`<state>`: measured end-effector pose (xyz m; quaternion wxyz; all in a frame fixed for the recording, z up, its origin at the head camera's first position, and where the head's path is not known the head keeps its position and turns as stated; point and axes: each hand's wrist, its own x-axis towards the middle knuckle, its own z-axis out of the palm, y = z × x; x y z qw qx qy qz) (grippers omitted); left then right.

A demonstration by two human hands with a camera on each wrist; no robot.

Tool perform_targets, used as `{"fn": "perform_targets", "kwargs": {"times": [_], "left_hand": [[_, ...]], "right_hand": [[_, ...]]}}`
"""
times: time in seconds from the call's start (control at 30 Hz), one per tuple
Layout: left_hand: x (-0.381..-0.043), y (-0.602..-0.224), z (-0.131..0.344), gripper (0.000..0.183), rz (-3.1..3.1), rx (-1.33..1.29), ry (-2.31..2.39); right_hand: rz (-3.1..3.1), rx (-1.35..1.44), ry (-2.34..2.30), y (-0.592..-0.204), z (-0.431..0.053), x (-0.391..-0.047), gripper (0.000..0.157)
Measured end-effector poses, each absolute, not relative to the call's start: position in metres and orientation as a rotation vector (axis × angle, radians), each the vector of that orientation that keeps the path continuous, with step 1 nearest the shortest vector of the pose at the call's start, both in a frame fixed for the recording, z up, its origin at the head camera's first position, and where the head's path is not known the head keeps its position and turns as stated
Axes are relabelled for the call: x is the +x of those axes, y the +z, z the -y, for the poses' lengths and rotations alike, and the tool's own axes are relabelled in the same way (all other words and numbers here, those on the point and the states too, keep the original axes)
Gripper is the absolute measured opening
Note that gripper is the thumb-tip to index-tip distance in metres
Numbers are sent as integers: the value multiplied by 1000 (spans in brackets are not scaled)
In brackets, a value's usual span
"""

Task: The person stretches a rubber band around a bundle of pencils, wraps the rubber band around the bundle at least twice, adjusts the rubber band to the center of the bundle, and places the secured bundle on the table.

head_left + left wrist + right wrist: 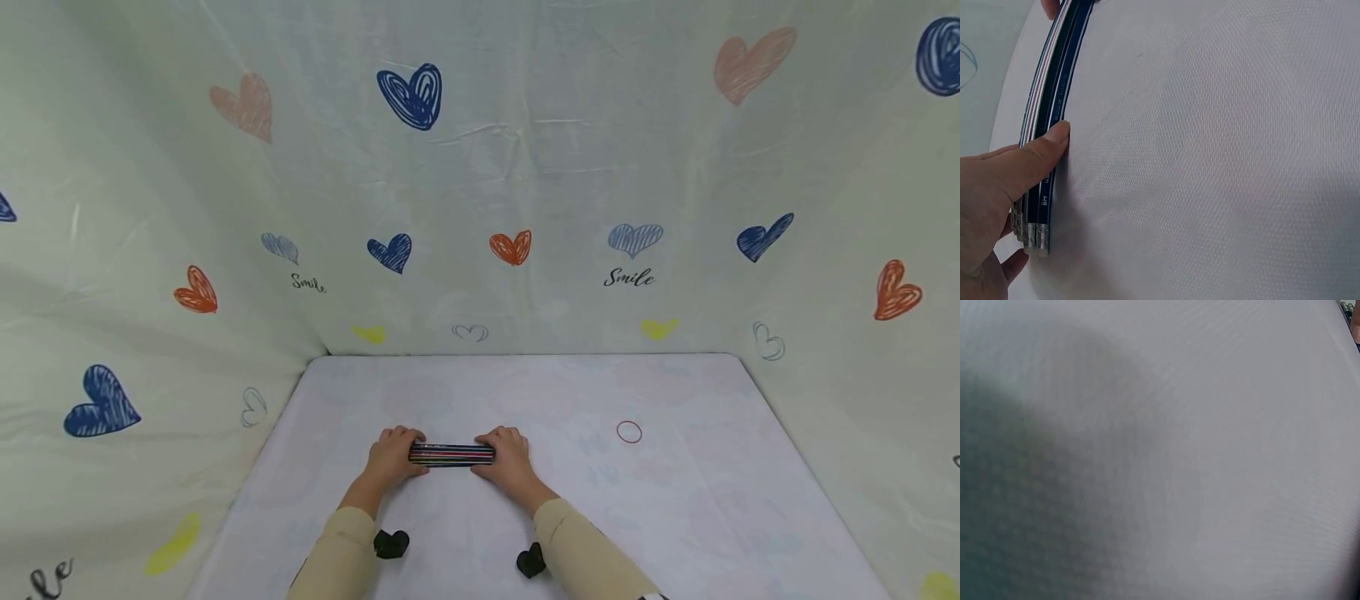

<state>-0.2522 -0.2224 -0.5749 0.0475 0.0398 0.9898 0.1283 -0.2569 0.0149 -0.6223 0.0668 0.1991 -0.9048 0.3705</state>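
Note:
A bundle of striped pencils (452, 455) lies crosswise between my two hands in the head view. My left hand (395, 456) grips its left end and my right hand (510, 460) grips the right end. In the left wrist view, the left thumb (1047, 145) presses across the dark blue pencils (1054, 81), near silver ferrules and pale erasers; "HB" is printed on one. The right wrist view catches only a fingertip (1356, 328) and a sliver of the bundle at its top right corner. A thin red ring (629, 422), like a rubber band, lies on the table to the right.
A white cloth covers the table (675, 517). Behind and beside it hangs a pale curtain (570, 183) printed with hearts and "Smile". Two dark heart shapes, one at the left (392, 544) and one at the right (532, 560), show beside the forearms.

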Motion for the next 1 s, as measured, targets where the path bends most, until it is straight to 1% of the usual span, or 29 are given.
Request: {"fn": "perform_targets", "kwargs": {"times": [0.17,0.37,0.8,1.0], "left_hand": [[-253,-572,221,41,-2979,107,372],[-252,-568,219,32,-2916,68,354],[-253,-564,211,24,-2858,150,306],[-248,-562,207,20,-2799,187,314]], "right_hand": [[2697,631,1108,-620,-16,-254,35],[2786,604,1114,-618,-16,-255,27],[2789,667,1041,-615,-19,-257,20],[2832,726,1095,-615,-25,-257,16]]}}
